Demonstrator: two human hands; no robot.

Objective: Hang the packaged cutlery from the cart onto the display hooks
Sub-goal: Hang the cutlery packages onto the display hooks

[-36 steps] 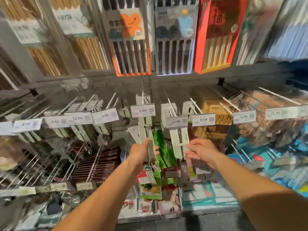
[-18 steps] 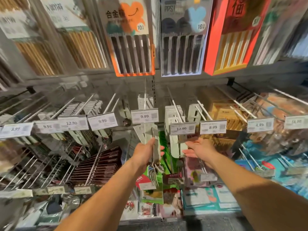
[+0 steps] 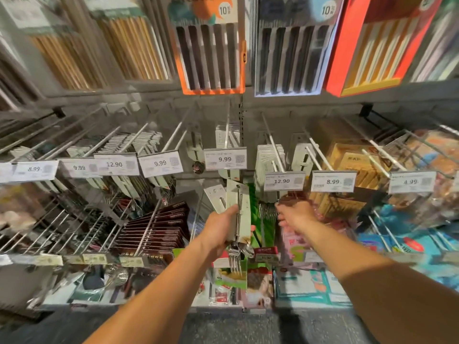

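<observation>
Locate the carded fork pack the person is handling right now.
In the head view, the fork pack sits centre frame, gripped by the left hand, just below the 9.99 price tag and left of the right hand.

Right hand (image 3: 295, 214) now higher, up under the 12.90 tag (image 3: 284, 181).

Display rack (image 3: 242, 105) with rows of metal hooks (image 3: 272, 142) projecting forward, each tipped with a price tag (image 3: 224, 158). Carded cutlery packs (image 3: 268, 157) hung on the middle hooks; boxed chopstick sets (image 3: 211, 53) stood on the shelf (image 3: 285, 99) above.
</observation>
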